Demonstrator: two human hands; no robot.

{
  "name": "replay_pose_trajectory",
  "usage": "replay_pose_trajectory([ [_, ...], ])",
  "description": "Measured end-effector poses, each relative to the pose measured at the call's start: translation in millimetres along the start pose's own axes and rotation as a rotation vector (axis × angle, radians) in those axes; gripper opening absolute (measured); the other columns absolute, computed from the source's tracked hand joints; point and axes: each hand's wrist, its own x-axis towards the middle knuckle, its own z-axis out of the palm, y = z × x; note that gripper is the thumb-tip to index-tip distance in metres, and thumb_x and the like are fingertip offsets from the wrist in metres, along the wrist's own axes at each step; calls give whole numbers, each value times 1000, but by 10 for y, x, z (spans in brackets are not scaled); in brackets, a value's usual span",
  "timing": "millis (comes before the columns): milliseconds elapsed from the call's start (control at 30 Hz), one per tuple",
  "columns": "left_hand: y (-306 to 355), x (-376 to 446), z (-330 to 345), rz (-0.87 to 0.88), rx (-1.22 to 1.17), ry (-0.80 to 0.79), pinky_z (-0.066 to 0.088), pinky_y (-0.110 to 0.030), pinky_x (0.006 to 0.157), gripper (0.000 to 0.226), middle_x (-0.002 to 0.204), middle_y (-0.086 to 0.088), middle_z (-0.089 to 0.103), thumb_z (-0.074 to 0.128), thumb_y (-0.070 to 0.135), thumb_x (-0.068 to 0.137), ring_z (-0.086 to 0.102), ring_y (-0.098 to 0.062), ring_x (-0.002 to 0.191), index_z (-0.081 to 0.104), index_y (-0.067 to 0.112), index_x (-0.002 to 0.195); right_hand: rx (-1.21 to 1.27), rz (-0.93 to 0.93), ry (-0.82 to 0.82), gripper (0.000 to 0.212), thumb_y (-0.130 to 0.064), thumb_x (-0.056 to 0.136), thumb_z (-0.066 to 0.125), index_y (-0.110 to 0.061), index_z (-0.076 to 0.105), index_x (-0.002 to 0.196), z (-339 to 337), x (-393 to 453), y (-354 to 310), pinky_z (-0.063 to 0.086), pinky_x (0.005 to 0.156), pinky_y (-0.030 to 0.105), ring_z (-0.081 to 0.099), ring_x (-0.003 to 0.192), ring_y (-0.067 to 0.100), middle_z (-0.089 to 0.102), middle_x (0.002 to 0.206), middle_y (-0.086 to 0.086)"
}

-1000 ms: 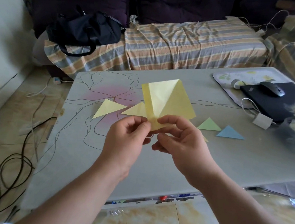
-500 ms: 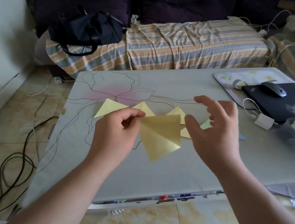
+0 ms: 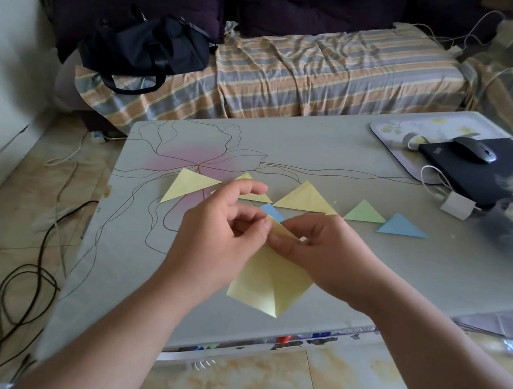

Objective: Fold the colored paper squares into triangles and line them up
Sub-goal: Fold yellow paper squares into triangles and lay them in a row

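Observation:
A creased yellow paper square [image 3: 270, 280] hangs above the near part of the grey table [image 3: 433, 267]. My left hand [image 3: 224, 232] and my right hand [image 3: 316, 250] both pinch its top corner. Folded triangles lie in a row behind my hands: a yellow one [image 3: 190, 183] at the left, a second yellow one [image 3: 256, 197] partly hidden by my left hand, a third yellow one [image 3: 305, 197], then a green triangle [image 3: 364, 212] and a blue triangle [image 3: 401, 226]. A blue paper piece [image 3: 271, 211] peeks out between my hands.
A tray [image 3: 385, 135], a black laptop [image 3: 478, 169] with a mouse [image 3: 474, 150] and a white charger [image 3: 457, 206] crowd the table's right end. A striped sofa with a black bag [image 3: 147, 45] stands behind. Cables [image 3: 28, 279] trail on the floor at the left.
My right hand was off the paper half a second ago and now pinches it again. The paper has dropped lower and nearer to me, hanging down from both hands.

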Motion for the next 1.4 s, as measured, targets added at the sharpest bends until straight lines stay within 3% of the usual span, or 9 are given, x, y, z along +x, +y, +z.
replay_pose_trajectory([
  [233, 11, 17, -24, -66, 28, -65, 49, -16, 71, 39, 89, 22, 78, 77, 22, 93, 68, -6, 74, 60, 41, 122, 21, 24, 91, 19, -48, 94, 72, -32, 78, 85, -7, 13, -28, 42, 55, 30, 52, 59, 15, 67, 69, -1],
  [367, 17, 31, -46, -152, -244, -109, 57, -42, 94, 39, 96, 5, 81, 72, 4, 95, 74, -29, 95, 65, 33, 120, 185, 65, 69, 25, -31, 100, 67, -19, 76, 81, -21, 2, -70, 42, 54, 21, 53, 56, 7, 63, 64, -11],
  [433, 10, 32, -48, -161, -283, -121, 56, -46, 97, 38, 96, 3, 81, 70, 0, 95, 73, -29, 92, 69, 30, 117, 154, 80, 68, 28, -32, 101, 66, -19, 73, 78, -20, 2, -67, 37, 50, 20, 46, 51, 6, 56, 58, -14],
  [600, -24, 35, -23, -184, -277, -95, 56, -29, 84, 29, 92, 5, 81, 71, 1, 94, 73, -10, 86, 77, 28, 102, 133, 89, 91, 21, -34, 99, 67, -21, 75, 85, 6, 10, -47, 40, 57, 27, 48, 58, 9, 59, 65, -11],
  [800, -69, 59, -6, -198, -361, -108, 59, -42, 89, 15, 101, -12, 80, 74, 13, 94, 71, -23, 89, 82, 25, 98, 143, 25, 109, 17, -28, 100, 66, -21, 74, 87, 26, 9, -68, 37, 53, 27, 45, 58, 10, 57, 64, -13],
  [933, -40, 54, -9, -239, -468, -128, 54, -22, 68, 16, 87, -8, 77, 69, 4, 96, 68, -12, 73, 80, 16, 97, 163, -4, 98, 17, -27, 100, 67, -19, 74, 87, 20, -1, -77, 36, 59, 33, 46, 63, 15, 59, 69, -6],
  [1067, -32, 42, -20, -236, -509, -145, 56, -20, 71, 14, 91, -6, 79, 68, 3, 96, 72, -13, 79, 78, 12, 100, 179, -21, 92, 17, -30, 98, 69, -20, 75, 86, 22, -4, -85, 41, 62, 36, 52, 67, 15, 65, 73, -4],
  [1300, -41, 38, -36, -190, -456, -124, 53, -20, 68, 15, 83, -1, 77, 69, 7, 97, 67, -11, 73, 80, 17, 100, 102, -58, 115, 13, -35, 95, 73, -26, 79, 89, 39, -10, -89, 47, 64, 33, 57, 69, 11, 75, 83, -1],
  [1400, -38, 31, -33, -173, -410, -120, 51, -19, 67, 18, 81, 4, 75, 68, 8, 98, 64, -8, 70, 81, 21, 98, 69, -50, 135, 15, -35, 95, 73, -25, 78, 86, 40, -14, -87, 43, 58, 21, 53, 62, 5, 69, 72, -12],
])
